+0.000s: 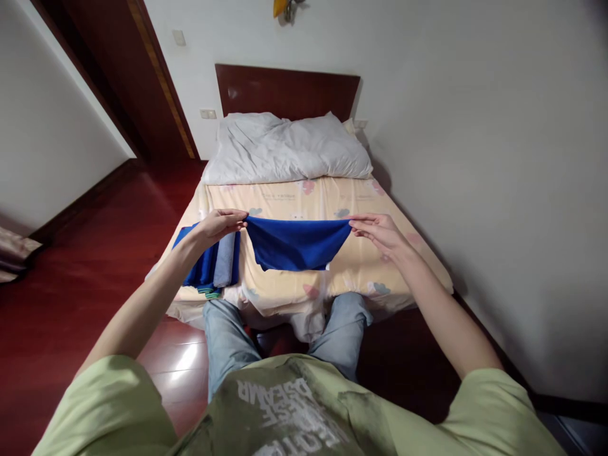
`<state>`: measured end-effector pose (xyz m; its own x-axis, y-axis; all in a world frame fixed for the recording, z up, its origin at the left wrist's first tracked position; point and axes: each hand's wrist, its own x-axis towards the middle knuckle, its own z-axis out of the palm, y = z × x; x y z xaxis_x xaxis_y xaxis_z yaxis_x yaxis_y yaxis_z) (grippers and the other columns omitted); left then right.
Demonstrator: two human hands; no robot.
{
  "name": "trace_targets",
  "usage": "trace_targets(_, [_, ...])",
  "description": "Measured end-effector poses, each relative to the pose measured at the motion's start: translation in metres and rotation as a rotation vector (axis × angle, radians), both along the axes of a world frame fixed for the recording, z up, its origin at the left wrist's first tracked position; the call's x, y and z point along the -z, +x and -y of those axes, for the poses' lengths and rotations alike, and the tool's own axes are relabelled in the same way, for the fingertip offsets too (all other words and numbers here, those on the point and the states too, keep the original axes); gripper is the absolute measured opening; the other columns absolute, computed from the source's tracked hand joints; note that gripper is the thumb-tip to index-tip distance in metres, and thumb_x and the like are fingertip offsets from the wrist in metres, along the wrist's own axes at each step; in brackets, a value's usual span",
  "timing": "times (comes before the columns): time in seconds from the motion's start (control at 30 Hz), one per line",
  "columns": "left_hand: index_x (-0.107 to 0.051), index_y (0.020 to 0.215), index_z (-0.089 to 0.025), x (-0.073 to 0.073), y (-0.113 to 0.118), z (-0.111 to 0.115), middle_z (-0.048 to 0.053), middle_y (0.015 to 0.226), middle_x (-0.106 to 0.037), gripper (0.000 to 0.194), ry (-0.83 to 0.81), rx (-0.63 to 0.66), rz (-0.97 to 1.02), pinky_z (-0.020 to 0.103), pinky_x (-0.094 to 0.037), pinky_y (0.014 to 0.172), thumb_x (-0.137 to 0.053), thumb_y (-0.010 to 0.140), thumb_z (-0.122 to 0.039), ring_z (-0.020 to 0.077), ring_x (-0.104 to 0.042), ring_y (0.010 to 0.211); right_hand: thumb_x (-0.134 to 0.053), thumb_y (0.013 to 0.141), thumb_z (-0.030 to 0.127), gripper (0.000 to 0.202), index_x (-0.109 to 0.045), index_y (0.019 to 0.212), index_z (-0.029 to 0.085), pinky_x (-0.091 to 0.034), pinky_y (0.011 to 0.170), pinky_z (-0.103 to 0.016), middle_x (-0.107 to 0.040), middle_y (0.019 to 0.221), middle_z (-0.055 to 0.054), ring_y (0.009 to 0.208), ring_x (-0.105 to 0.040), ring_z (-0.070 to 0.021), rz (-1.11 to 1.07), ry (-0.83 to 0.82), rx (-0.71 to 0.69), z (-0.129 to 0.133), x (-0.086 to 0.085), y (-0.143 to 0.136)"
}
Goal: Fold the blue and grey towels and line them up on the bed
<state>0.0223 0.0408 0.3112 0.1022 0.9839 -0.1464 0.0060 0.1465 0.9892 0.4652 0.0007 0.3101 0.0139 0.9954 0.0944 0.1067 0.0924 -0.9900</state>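
A blue cloth (297, 244) hangs stretched between my two hands above the bed. My left hand (223, 226) pinches its upper left corner, and my right hand (377, 232) pinches the upper right one. The cloth's top edge is nearly straight, while its lower part sags over the bedsheet. Beside and partly behind my left hand, folded blue cloths (202, 269) lie on the bed's left side with a grey-blue rolled cloth (225, 261). A bit of green striped fabric (210, 292) shows at their near end.
The bed's patterned yellow sheet (384, 253) spreads under the cloths, with a white quilt (289, 149) heaped near the dark red headboard (287, 92). My knees touch or nearly touch the bed's near edge. A wall stands at the right, a door at the left.
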Motion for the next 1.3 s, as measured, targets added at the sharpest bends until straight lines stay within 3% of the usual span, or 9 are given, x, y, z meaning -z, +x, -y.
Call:
trace_targets(0.3, [-0.077,0.081,-0.013,0.02,0.008,-0.01,0.011,0.084,-0.075,0.033,-0.037,0.055,-0.064,0.033,-0.063,0.083,-0.093,0.062,-0.034,0.0231,-0.075,0.084,-0.099,0.051,0.044,0.046,-0.079,0.081,0.016,-0.065,0.06,-0.032,-0.076,0.084,-0.009,0.064,-0.07,-0.0171,-0.058,-0.093,0.009,-0.019,0.024,0.007])
trace_targets(0.5, [-0.073,0.079,-0.011,0.035,0.017,-0.046,0.01,0.08,-0.073,0.035,-0.009,0.034,-0.064,0.038,-0.063,0.087,-0.092,0.062,-0.035,0.0223,-0.074,0.079,-0.098,0.056,0.041,0.044,-0.076,0.082,0.014,-0.066,0.067,-0.037,-0.074,0.076,-0.008,0.063,-0.07,-0.0176,-0.053,-0.095,0.073,-0.064,0.052,-0.007])
trace_targets(0.7, [-0.072,0.089,-0.006,-0.007,0.026,-0.099,0.006,0.076,-0.07,0.027,0.355,-0.174,-0.125,0.036,-0.06,0.086,-0.08,0.08,-0.029,0.0148,-0.07,0.072,-0.09,0.068,0.045,0.04,-0.074,0.088,0.014,-0.063,0.071,-0.035,-0.072,0.074,-0.006,0.066,-0.069,-0.0164,0.023,0.23,0.183,-0.12,0.03,-0.021])
trace_targets(0.8, [-0.074,0.098,-0.007,-0.025,0.023,-0.101,0.006,0.084,-0.073,0.029,0.564,-0.229,-0.199,0.032,-0.059,0.081,-0.074,0.086,-0.033,0.0152,-0.071,0.074,-0.084,0.074,0.047,0.039,-0.075,0.094,0.016,-0.062,0.073,-0.033,-0.073,0.082,-0.007,0.076,-0.071,-0.0184,0.109,0.384,0.184,-0.119,0.012,-0.02])
trace_targets(0.87, [-0.075,0.102,-0.01,-0.021,0.018,-0.086,0.006,0.087,-0.075,0.032,0.655,-0.229,-0.271,0.03,-0.058,0.079,-0.072,0.087,-0.038,0.0167,-0.072,0.078,-0.082,0.076,0.049,0.037,-0.075,0.095,0.017,-0.062,0.076,-0.033,-0.074,0.088,-0.008,0.083,-0.072,-0.0204,0.148,0.416,0.185,-0.104,0.013,-0.018])
trace_targets(0.93, [-0.076,0.104,-0.013,0.001,0.012,-0.06,0.006,0.088,-0.076,0.034,0.674,-0.211,-0.364,0.029,-0.057,0.081,-0.071,0.087,-0.042,0.0187,-0.072,0.084,-0.08,0.076,0.049,0.036,-0.076,0.094,0.018,-0.061,0.081,-0.035,-0.075,0.094,-0.008,0.089,-0.072,-0.0222,0.172,0.393,0.18,-0.082,0.031,-0.016])
trace_targets(1.0, [-0.077,0.103,-0.018,0.042,0.007,-0.027,0.007,0.096,-0.077,0.033,0.601,-0.189,-0.466,0.029,-0.056,0.086,-0.071,0.085,-0.045,0.0218,-0.072,0.094,-0.079,0.076,0.049,0.035,-0.076,0.092,0.019,-0.06,0.087,-0.036,-0.076,0.097,-0.009,0.093,-0.072,-0.023,0.189,0.328,0.156,-0.055,0.068,-0.016])
trace_targets(1.2, [-0.076,0.11,-0.024,0.222,0.011,0.059,0.007,0.108,-0.077,0.034,0.123,-0.151,-0.704,0.033,-0.057,0.09,-0.058,0.09,-0.045,0.0261,-0.073,0.101,-0.079,0.064,0.059,0.045,-0.072,0.077,0.016,-0.059,0.074,-0.038,-0.075,0.078,-0.01,0.072,-0.07,-0.0226,0.122,-0.141,0.139,0.019,0.236,-0.044])
trace_targets(1.3, [-0.071,0.12,-0.023,0.288,0.017,0.081,0.007,0.106,-0.078,0.038,-0.109,-0.06,-0.76,0.034,-0.058,0.089,-0.057,0.09,-0.04,0.0268,-0.073,0.103,-0.079,0.059,0.063,0.049,-0.067,0.07,0.017,-0.057,0.066,-0.036,-0.07,0.065,-0.007,0.065,-0.067,-0.0224,0.113,-0.315,0.198,0.041,0.298,-0.062])
